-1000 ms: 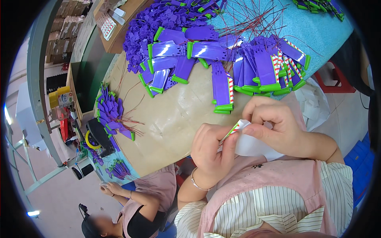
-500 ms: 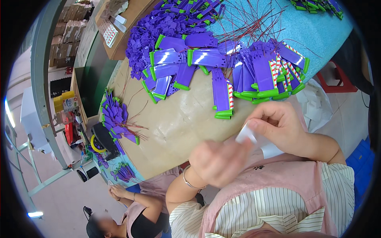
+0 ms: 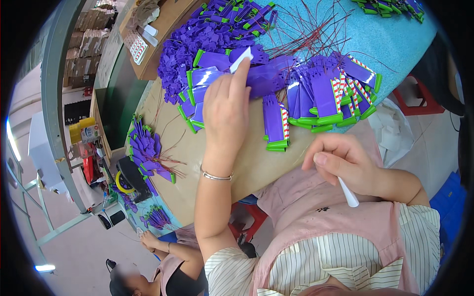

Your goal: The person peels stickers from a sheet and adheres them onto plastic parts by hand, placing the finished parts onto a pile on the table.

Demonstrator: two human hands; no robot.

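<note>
My left hand [image 3: 227, 106] is stretched out over the purple flat pieces with green ends, index finger pointing away from me. A small white strip [image 3: 242, 59] sits at its fingertip, above a shiny purple piece [image 3: 266, 79]; whether it touches that piece I cannot tell. Close to my apron, my right hand [image 3: 340, 163] is curled, and a narrow white strip [image 3: 348, 192] sticks out below its fingers. Between the hands lies a small stack of purple pieces [image 3: 272, 121] with a red-and-white striped strip along one side.
A heap of purple parts [image 3: 182, 59] fills the far left of the table. Striped purple pieces [image 3: 326, 93] with thin dark red wires [image 3: 316, 29] lie at the right. Left are another wired bunch [image 3: 145, 148] and a black tape dispenser [image 3: 133, 182]. A co-worker [image 3: 168, 261] sits lower left.
My left hand has moved away from my right hand, up and left over the purple pieces, carrying a white strip. My right hand stays near my apron, a white strip now showing below it.
</note>
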